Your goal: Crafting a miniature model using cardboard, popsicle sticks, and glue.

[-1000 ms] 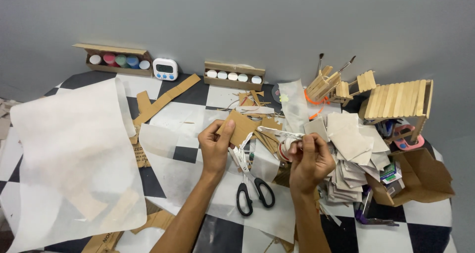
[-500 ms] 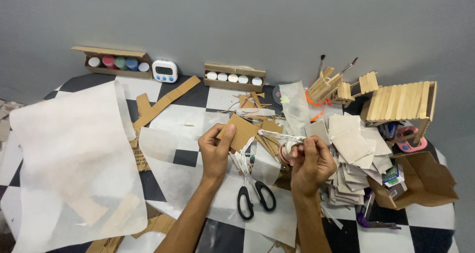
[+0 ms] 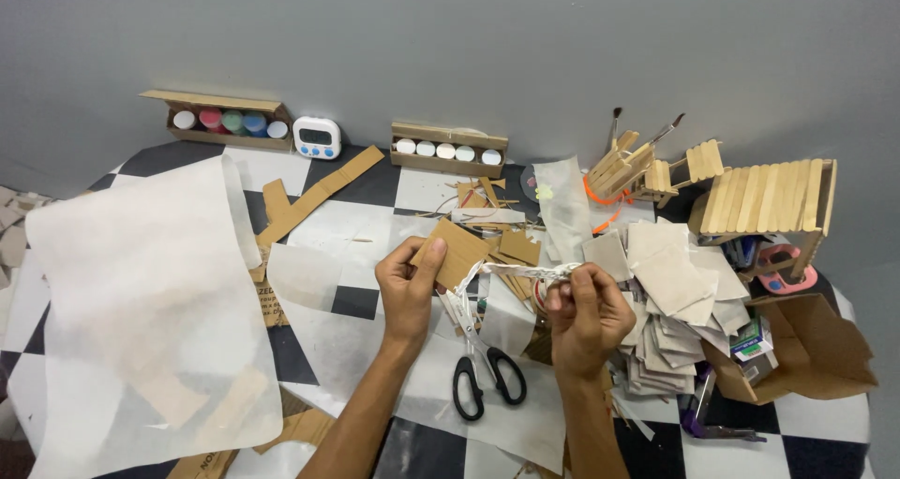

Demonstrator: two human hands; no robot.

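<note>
Cardboard boxes (image 3: pixel 222 118) hold paint pots (lids up); left hand (image 3: pixel 409 287) pinches cardboard piece (image 3: pixel 454 250), right hand (image 3: pixel 586 312) clamps twisted strip (image 3: pixel 525 271).

The right hand (image 3: pixel 586 315) hides the twisted white strip's (image 3: pixel 525 271) end.

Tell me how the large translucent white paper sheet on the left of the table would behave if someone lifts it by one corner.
The large translucent white paper sheet would probably flop and bend, since it looks thin enough for the cardboard strips beneath to show through. It likely weighs very little for its area. Its upper right edge already curls up, so it may slide or drift easily when pushed.
</note>
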